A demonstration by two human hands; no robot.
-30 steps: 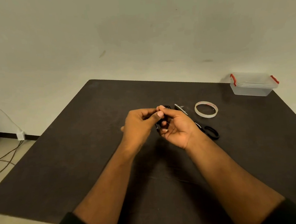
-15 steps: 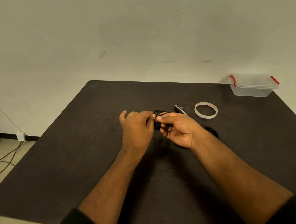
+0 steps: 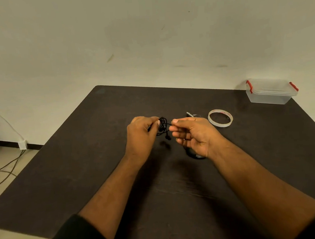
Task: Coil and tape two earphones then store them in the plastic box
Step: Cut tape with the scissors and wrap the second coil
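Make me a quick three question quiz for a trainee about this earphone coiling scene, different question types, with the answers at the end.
1. True or false: the plastic box has its lid on.
2. Which lies nearer the box: A) tape roll B) second earphone?
3. What does the left hand hold?

Key: 1 true. 2 A. 3 The coiled black earphone, whose cable the right hand pinches.

faint red marks inside tape roll (image 3: 220, 118), too small to read, no other text
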